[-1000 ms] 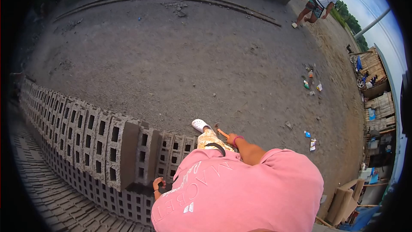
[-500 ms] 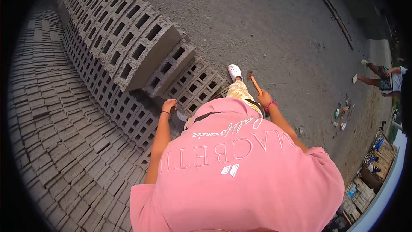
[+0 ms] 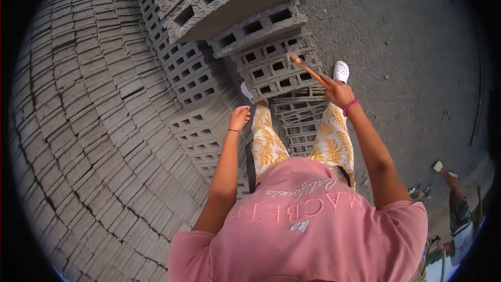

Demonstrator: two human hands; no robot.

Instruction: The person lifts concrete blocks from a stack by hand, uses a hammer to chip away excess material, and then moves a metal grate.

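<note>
My right hand [image 3: 340, 93] is wrapped round the handle of an orange-handled tool [image 3: 314, 76], whose small rusty head is blurred and overlaps the hollow concrete blocks [image 3: 276, 68] ahead of my feet. A pink band circles that wrist. My left hand [image 3: 240, 118] hangs with curled fingers beside my left leg, nothing visible in them, near a lower stack of hollow blocks [image 3: 195, 133]. Under and between my legs lie more hollow blocks [image 3: 300, 120]. A large block [image 3: 235, 8] stands higher on the stack ahead, its holes facing me.
Tightly packed rows of thin grey blocks [image 3: 99, 115] cover the left side. Gravelly ground [image 3: 407, 73] stretches along the right. My white clog [image 3: 341, 72] is at the stack's right edge. Another person [image 3: 460, 219] is at the far lower right.
My view has turned, so the stack now lies straight ahead and both legs show. My right hand has brought the tool over the blocks; my left hand stays low with its fingers curled.
</note>
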